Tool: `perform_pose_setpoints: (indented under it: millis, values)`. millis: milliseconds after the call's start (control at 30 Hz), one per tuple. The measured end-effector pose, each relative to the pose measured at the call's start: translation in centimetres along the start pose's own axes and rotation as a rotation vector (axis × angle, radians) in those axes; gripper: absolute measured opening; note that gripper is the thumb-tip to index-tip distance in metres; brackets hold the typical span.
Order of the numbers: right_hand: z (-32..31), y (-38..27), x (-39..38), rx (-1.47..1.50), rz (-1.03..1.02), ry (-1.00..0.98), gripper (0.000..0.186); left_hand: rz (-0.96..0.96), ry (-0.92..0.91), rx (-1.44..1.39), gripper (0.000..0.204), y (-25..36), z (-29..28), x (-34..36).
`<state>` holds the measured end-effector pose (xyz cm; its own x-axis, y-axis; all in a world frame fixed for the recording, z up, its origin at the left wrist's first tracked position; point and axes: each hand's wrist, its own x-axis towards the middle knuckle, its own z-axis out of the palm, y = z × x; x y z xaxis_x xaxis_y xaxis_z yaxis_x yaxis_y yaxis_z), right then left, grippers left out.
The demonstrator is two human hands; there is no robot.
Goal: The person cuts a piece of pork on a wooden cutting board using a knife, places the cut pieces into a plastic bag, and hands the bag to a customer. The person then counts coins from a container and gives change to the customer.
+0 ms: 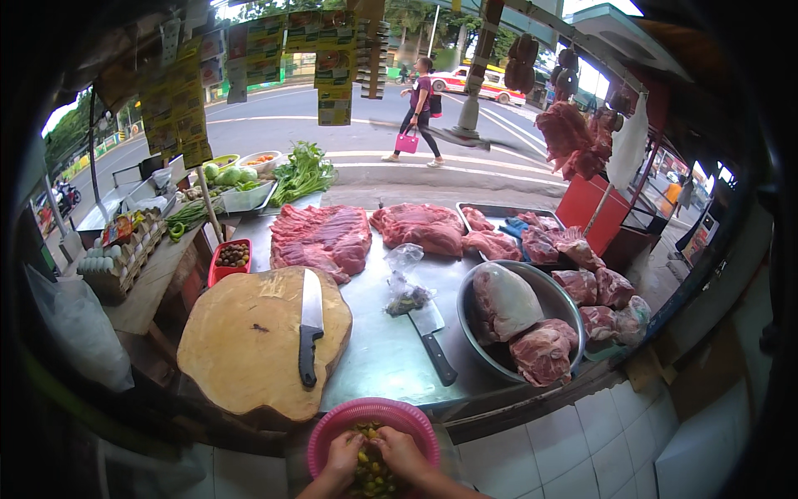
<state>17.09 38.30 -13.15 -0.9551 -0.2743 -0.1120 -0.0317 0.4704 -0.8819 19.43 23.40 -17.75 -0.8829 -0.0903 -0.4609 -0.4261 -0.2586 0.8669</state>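
A pink plastic basin (422,434) at the bottom centre holds small green and yellow pieces (366,478). My left hand (344,457) and my right hand (399,456) are inside it, close together with fingers curled over the pieces; what they grip is too small to make out. Just beyond the basin, a round wooden chopping block (241,349) carries a black-handled knife (309,328). On the steel counter (366,341) lie a cleaver (435,353) and a plastic bag (403,266).
Raw meat slabs (320,241) lie at the back, beside a steel bowl of meat (507,299) and more cuts on the right. Vegetables (295,175), egg trays (125,258) and a red container (233,258) stand left. Hanging packets (332,83) frame the street, where a person (420,108) walks.
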Motion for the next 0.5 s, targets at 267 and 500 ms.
perform_pose_setpoints:
  millis: [267,500]
  values:
    - [0.0,-0.5,0.3,-0.069,-0.062,0.069,0.024,0.149,-0.061,0.150,0.026,0.7,0.6,-0.1]
    - [-0.3,0.2,0.1,-0.022,-0.110,0.107,0.025,0.132,-0.032,0.109,0.038,2.3,1.9,-0.7]
